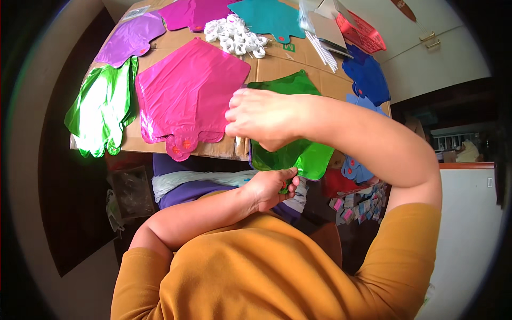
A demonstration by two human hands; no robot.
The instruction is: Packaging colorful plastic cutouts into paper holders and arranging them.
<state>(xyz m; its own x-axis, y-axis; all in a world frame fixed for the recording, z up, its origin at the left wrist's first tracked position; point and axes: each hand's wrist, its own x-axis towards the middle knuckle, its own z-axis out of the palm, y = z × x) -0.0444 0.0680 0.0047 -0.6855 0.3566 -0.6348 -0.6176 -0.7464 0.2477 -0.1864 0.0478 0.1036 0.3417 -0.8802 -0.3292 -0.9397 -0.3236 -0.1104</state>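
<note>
My left hand point(274, 189) is closed in a pinch on the bottom tab of a flat green foil balloon point(312, 160), which lies partly over the near edge of the cardboard. Over the middle of that balloon is my right hand point(261, 116), its fingers curled together; what they hold, if anything, I cannot make out. Just left of the right hand lies a shiny pink foil balloon point(189, 90), flat, its rounded tabs toward me. Part of the green balloon is hidden beneath my right hand and forearm.
Flat foil balloons in light green point(101, 106), purple point(130, 40), teal point(269, 18) and dark blue point(368, 74) lie around the cardboard-covered table point(269, 66). White string coils point(234, 36) are heaped at the back, near a red basket point(362, 32). A white string bundle point(200, 180) crosses my lap.
</note>
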